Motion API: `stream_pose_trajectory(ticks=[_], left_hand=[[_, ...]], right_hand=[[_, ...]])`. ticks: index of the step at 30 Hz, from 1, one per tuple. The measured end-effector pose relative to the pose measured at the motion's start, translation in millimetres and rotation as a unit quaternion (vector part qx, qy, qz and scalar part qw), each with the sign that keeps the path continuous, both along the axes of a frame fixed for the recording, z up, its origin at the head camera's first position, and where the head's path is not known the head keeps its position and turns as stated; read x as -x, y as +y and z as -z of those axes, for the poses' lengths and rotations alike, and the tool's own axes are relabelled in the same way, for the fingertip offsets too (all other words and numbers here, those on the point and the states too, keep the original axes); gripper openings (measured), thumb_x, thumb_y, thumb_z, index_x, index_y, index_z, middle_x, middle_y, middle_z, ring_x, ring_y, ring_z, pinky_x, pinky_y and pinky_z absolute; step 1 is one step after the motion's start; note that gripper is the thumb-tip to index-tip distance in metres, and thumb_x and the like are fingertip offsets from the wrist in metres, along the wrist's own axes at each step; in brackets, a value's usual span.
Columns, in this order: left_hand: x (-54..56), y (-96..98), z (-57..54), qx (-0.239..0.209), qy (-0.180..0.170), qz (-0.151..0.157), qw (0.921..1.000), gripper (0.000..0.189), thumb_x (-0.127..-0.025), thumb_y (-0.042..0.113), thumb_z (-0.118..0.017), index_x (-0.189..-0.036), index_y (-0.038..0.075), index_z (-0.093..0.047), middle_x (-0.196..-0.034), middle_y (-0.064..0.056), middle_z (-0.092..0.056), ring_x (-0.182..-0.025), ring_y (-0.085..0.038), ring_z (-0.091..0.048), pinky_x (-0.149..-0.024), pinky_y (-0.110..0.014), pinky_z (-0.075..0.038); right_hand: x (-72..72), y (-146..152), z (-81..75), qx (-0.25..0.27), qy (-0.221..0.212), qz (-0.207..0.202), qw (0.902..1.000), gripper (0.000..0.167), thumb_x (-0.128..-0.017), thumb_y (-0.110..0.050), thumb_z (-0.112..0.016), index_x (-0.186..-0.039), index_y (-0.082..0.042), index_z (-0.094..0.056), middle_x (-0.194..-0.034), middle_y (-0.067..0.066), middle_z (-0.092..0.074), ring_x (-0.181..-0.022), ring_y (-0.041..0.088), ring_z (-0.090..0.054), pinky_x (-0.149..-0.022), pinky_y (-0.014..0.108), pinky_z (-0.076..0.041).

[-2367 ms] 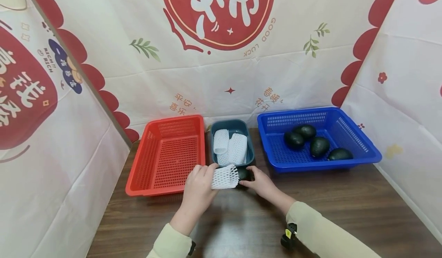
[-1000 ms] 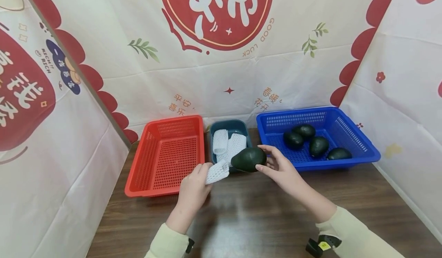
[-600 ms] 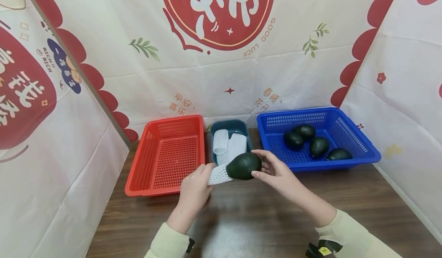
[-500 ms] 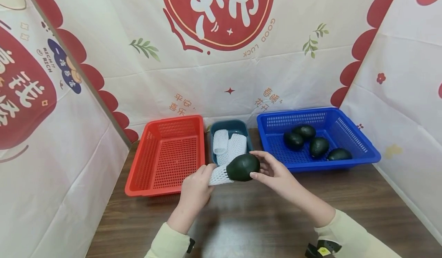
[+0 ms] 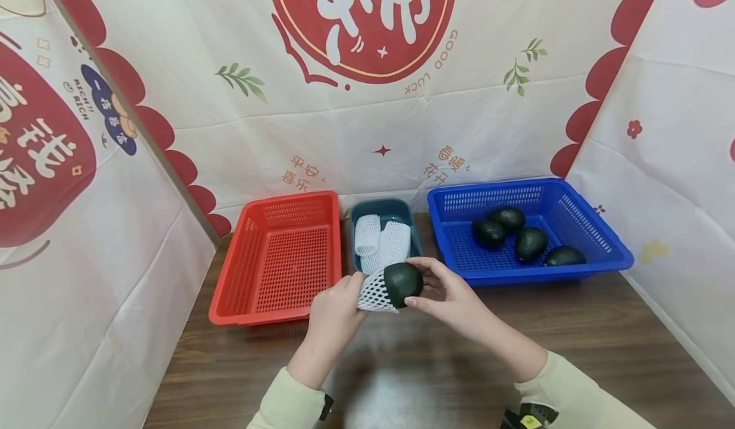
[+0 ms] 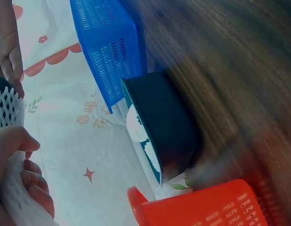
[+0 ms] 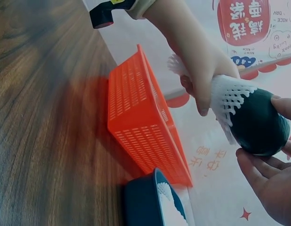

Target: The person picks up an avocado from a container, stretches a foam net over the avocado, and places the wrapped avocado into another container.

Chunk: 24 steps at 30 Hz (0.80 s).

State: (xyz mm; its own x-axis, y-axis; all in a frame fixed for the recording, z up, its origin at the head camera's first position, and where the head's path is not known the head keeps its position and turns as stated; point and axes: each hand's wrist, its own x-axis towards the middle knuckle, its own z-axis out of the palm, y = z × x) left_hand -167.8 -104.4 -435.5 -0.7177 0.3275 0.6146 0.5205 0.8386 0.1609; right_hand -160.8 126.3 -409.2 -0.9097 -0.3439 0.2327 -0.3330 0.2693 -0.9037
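A dark green avocado (image 5: 403,285) sits partly inside a white foam net sleeve (image 5: 376,293), above the table in front of the small bin. My left hand (image 5: 335,311) grips the sleeve at its left end, fingers curled round it in the left wrist view. My right hand (image 5: 450,295) holds the avocado's wide end between thumb and fingertips. In the right wrist view the net (image 7: 230,99) stretches over the narrow part of the avocado (image 7: 261,125), and its wide end is bare.
A red basket (image 5: 230,276) stands at the left with nothing in it. More foam net sleeves (image 5: 393,240) lie in a dark teal bin (image 5: 416,237) at the middle. The blue basket (image 5: 540,276) at the right holds several avocados (image 5: 531,244). White printed cloth (image 5: 367,122) walls the table.
The right hand lifted the avocado out in front of the bin, then moved it left and down to the sleeve. Its narrow end has gone into the net, which now covers more of it.
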Motion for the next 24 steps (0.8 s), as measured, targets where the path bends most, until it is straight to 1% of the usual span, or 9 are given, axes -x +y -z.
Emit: stream_pose_trajectory(ticks=[4,7,11,15,17,19,22,24], left_hand=[[-1.5,2.3,-1.3,-0.001,-0.006,-0.017,0.9998,0.016,-0.089,0.027,-0.071,-0.092,0.014,-0.061,-0.070,0.000,-0.061,-0.049,-0.010,-0.050,-0.040,-0.023,-0.036],[-2.8,3.3,-1.8,-0.002,-0.013,-0.030,0.9995,0.018,-0.087,0.027,-0.072,-0.092,0.014,-0.061,-0.073,0.000,-0.063,-0.051,-0.011,-0.054,-0.041,-0.025,-0.039],[-3.6,4.5,-2.4,-0.008,-0.013,-0.038,0.9992,0.019,-0.086,0.026,-0.073,-0.093,0.014,-0.061,-0.075,-0.001,-0.065,-0.051,-0.013,-0.056,-0.042,-0.027,-0.043],[-3.3,4.4,-1.5,-0.009,-0.010,-0.032,0.9994,0.021,-0.085,0.026,-0.074,-0.093,0.013,-0.060,-0.073,-0.001,-0.064,-0.050,-0.013,-0.055,-0.042,-0.027,-0.043],[-2.7,3.3,-0.3,-0.005,-0.009,-0.029,0.9995,0.021,-0.084,0.026,-0.074,-0.093,0.013,-0.060,-0.071,-0.001,-0.063,-0.049,-0.013,-0.055,-0.041,-0.026,-0.043],[-2.1,1.6,0.8,-0.006,-0.011,-0.026,0.9996,0.021,-0.084,0.026,-0.074,-0.092,0.014,-0.059,-0.070,0.000,-0.061,-0.049,-0.011,-0.053,-0.042,-0.025,-0.042],[-1.1,-1.0,1.4,-0.006,-0.009,-0.027,0.9996,0.019,-0.085,0.026,-0.073,-0.090,0.015,-0.059,-0.068,0.002,-0.059,-0.050,-0.010,-0.052,-0.042,-0.024,-0.041],[-1.2,-2.2,0.9,-0.006,-0.008,-0.026,0.9996,0.018,-0.085,0.026,-0.073,-0.090,0.015,-0.059,-0.068,0.002,-0.059,-0.051,-0.010,-0.053,-0.042,-0.023,-0.041]], right_hand=[[-1.2,-4,2.2,-0.004,0.009,0.001,0.9999,0.056,-0.084,-0.017,-0.078,-0.134,-0.013,-0.052,-0.125,0.007,-0.057,-0.113,0.024,-0.058,-0.097,0.046,-0.046],[-1.9,-6,3.7,-0.007,0.021,0.002,0.9997,0.056,-0.083,-0.017,-0.079,-0.133,-0.014,-0.053,-0.123,0.006,-0.058,-0.110,0.022,-0.058,-0.096,0.049,-0.046],[-2.2,-9,4.3,-0.012,0.038,0.008,0.9992,0.056,-0.082,-0.016,-0.080,-0.132,-0.015,-0.054,-0.120,0.004,-0.059,-0.107,0.021,-0.058,-0.094,0.045,-0.048],[-1.6,-11,4.7,-0.019,0.032,0.009,0.9993,0.057,-0.081,-0.020,-0.081,-0.131,-0.017,-0.055,-0.121,0.003,-0.059,-0.103,0.018,-0.059,-0.091,0.038,-0.051],[-1.2,-9,5.0,-0.026,0.032,-0.003,0.9991,0.058,-0.082,-0.021,-0.080,-0.133,-0.016,-0.055,-0.122,0.003,-0.059,-0.100,0.017,-0.060,-0.089,0.036,-0.051],[-0.3,-6,5.7,-0.030,0.040,-0.025,0.9984,0.059,-0.084,-0.018,-0.078,-0.137,-0.015,-0.053,-0.126,0.005,-0.058,-0.099,0.017,-0.061,-0.088,0.036,-0.052],[1.9,0,7.0,-0.027,0.070,-0.068,0.9949,0.059,-0.086,-0.011,-0.075,-0.140,-0.012,-0.051,-0.132,0.007,-0.055,-0.102,0.018,-0.062,-0.087,0.037,-0.053],[3.6,1,7.9,-0.019,0.078,-0.084,0.9932,0.060,-0.086,-0.008,-0.074,-0.141,-0.012,-0.050,-0.133,0.005,-0.053,-0.104,0.019,-0.062,-0.087,0.037,-0.053]])
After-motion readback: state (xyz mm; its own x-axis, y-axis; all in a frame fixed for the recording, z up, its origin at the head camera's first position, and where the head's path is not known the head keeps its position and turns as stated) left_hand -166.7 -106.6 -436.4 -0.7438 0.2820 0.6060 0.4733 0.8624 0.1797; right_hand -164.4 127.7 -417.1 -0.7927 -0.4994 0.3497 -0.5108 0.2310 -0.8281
